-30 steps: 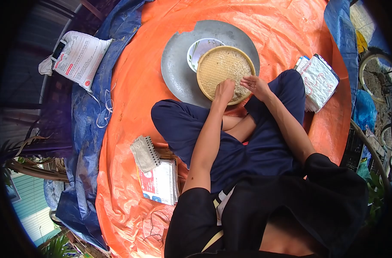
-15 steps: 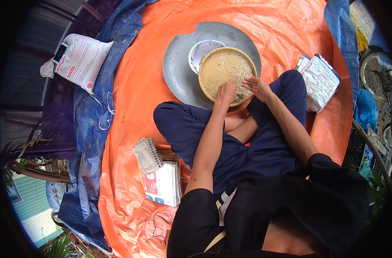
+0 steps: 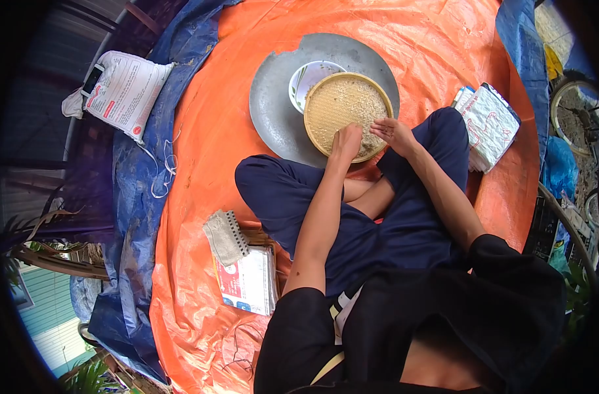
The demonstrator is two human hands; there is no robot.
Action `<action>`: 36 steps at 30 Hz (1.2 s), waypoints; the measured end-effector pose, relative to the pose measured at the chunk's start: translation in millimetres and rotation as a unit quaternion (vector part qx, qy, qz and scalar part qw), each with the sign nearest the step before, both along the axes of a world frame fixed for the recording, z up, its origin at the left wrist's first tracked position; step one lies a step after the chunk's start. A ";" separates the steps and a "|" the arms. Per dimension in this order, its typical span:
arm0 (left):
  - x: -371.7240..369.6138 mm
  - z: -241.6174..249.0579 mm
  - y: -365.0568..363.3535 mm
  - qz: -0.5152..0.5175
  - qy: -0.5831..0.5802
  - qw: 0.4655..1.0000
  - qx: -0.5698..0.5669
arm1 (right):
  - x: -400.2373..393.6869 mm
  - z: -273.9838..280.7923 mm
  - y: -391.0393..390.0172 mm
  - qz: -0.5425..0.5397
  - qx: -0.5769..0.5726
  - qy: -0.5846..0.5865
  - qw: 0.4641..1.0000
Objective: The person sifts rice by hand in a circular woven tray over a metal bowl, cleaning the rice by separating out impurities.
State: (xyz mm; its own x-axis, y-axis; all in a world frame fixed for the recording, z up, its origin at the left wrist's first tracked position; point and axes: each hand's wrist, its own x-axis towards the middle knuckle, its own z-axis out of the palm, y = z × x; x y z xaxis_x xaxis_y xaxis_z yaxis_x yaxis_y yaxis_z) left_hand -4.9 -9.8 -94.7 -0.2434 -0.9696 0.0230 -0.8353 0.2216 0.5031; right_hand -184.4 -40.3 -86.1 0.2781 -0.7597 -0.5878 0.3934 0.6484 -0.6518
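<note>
A round woven tray (image 3: pixel 342 98) with a raised yellow rim holds pale grains, denser on its right side. It overlaps a white bowl (image 3: pixel 302 80) with a leaf pattern, and both rest on a large grey metal disc (image 3: pixel 273 125). My left hand (image 3: pixel 347 141) is over the tray's lower part with its fingers curled together; what they hold, if anything, is too small to tell. Just right of it, my right hand (image 3: pixel 392 133) is held at the tray's right rim, fingers stretched out, with nothing visible in it.
An orange tarp (image 3: pixel 207 164) lies under everything, over a blue one (image 3: pixel 132 217). A white sack (image 3: pixel 125 92) stands at the upper left. Stacked packets (image 3: pixel 493 125) lie right of my knee; a spiral notebook (image 3: pixel 226 238) rests near papers (image 3: pixel 253 282) at the left.
</note>
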 end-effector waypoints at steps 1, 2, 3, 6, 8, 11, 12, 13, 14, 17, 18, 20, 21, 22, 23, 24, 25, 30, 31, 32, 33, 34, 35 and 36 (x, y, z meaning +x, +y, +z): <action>-0.1 1.1 0.0 0.001 0.000 1.000 0.001 | 0.2 0.1 -0.1 -0.001 0.002 0.000 1.000; -0.2 2.2 0.4 0.002 -0.001 1.000 0.003 | 0.3 0.1 -0.1 -0.002 0.004 0.000 1.000; -0.4 3.3 0.6 0.002 -0.002 1.000 0.004 | 0.5 0.2 0.0 -0.004 0.007 0.000 1.000; 0.0 3.1 0.2 0.002 -0.004 1.000 0.006 | 1.4 2.6 0.5 -0.003 0.007 0.007 1.000; 0.2 3.2 0.2 0.002 -0.003 1.000 0.006 | 1.5 2.4 0.3 -0.002 0.006 0.007 1.000; 0.2 1.9 0.0 0.002 -0.001 1.000 0.003 | 1.1 0.7 0.4 -0.001 0.003 0.007 1.000; 0.1 1.2 -0.2 0.002 -0.002 1.000 0.002 | 0.8 -0.1 0.5 -0.001 0.001 0.007 1.000; -0.1 -0.3 -0.4 0.001 -0.004 1.000 0.000 | 0.8 -0.1 0.5 -0.001 0.002 0.007 1.000; -0.2 -1.7 -0.7 0.002 -0.005 1.000 -0.001 | 0.8 0.0 0.5 -0.001 0.003 0.007 1.000; -0.2 -2.6 -1.3 0.004 -0.008 1.000 -0.004 | 0.6 -0.4 0.0 -0.002 0.005 0.005 1.000; -0.2 -2.5 -1.3 0.003 -0.009 1.000 -0.004 | 0.6 -0.8 -0.1 -0.002 0.006 0.003 1.000; 0.0 -0.7 -0.7 0.002 -0.009 1.000 -0.004 | 0.5 -0.7 -0.2 -0.002 0.005 0.005 1.000; 0.2 0.2 -0.4 0.002 -0.008 1.000 -0.003 | 0.4 -0.6 -0.3 -0.002 0.005 0.005 1.000; 0.2 0.1 -0.4 0.002 -0.007 1.000 -0.003 | 0.1 -1.1 -0.5 -0.002 0.003 0.003 1.000; 0.0 -0.1 -0.6 0.002 -0.006 1.000 -0.003 | 0.0 -1.7 -0.4 -0.002 0.001 0.000 1.000; -0.1 -0.2 -0.8 0.003 -0.006 1.000 -0.004 | -0.1 -2.4 -0.3 -0.002 -0.001 -0.003 1.000; -0.1 0.0 -0.7 0.004 -0.006 1.000 -0.004 | 0.1 -1.3 0.0 -0.002 0.000 -0.002 1.000; 0.2 0.3 -0.5 0.004 0.001 1.000 -0.003 | 0.8 2.5 0.7 -0.002 -0.002 0.004 1.000; 0.5 0.9 -0.5 0.003 0.003 1.000 -0.002 | 0.6 1.7 0.7 -0.002 -0.001 0.004 1.000; 0.5 1.5 -0.3 0.004 0.002 1.000 -0.004 | 0.4 1.0 0.4 -0.001 0.000 0.004 1.000; 0.4 2.2 0.0 0.004 0.001 1.000 -0.006 | 0.1 0.4 0.1 -0.001 0.000 0.004 1.000; 0.5 2.2 0.5 0.005 0.000 1.000 -0.008 | 0.3 0.4 0.1 -0.001 0.001 0.005 1.000; 0.6 2.3 0.6 0.005 0.000 1.000 -0.008 | 0.5 0.4 0.0 -0.001 0.001 0.005 1.000; 0.7 2.4 0.5 0.005 -0.001 1.000 -0.009 | 0.5 0.6 -0.1 -0.001 0.001 0.006 1.000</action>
